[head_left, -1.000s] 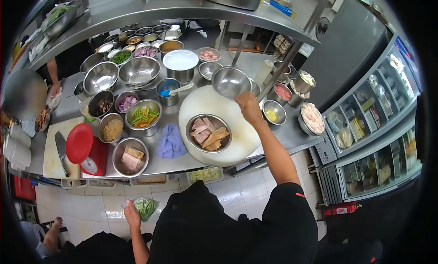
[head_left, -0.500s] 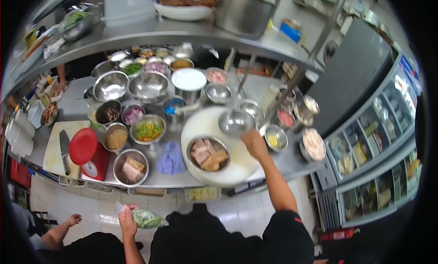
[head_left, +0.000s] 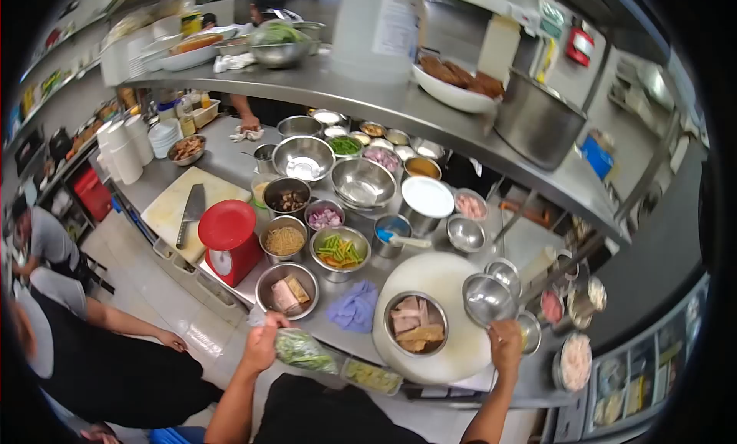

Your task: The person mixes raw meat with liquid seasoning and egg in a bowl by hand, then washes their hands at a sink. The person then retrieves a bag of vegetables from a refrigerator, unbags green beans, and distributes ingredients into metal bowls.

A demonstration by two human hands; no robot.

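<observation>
My left hand (head_left: 263, 342) is closed around the gathered neck of a clear plastic bag of green vegetables (head_left: 305, 350), held at the table's front edge. My right hand (head_left: 505, 344) grips the near rim of a steel bowl (head_left: 489, 298), at the right side of the round white cutting board (head_left: 399, 279). No contents show in this bowl. Another steel bowl with pale and brown meat chunks (head_left: 417, 325) stands on the board. Left of it lie a crumpled purple cloth (head_left: 354, 306) and a bowl with meat blocks (head_left: 287, 292).
A red kitchen scale (head_left: 230, 240) stands beside a cutting board with a cleaver (head_left: 192, 213). Several bowls of ingredients fill the table's middle. A steel shelf (head_left: 322, 77) crosses above. Another person (head_left: 100, 344) stands at left; a hand with a cloth (head_left: 247, 129) rests across the table.
My view has turned left, so the table appears further right. My left hand has brought the bag up to the table edge. My right hand and its bowl are further right on the board.
</observation>
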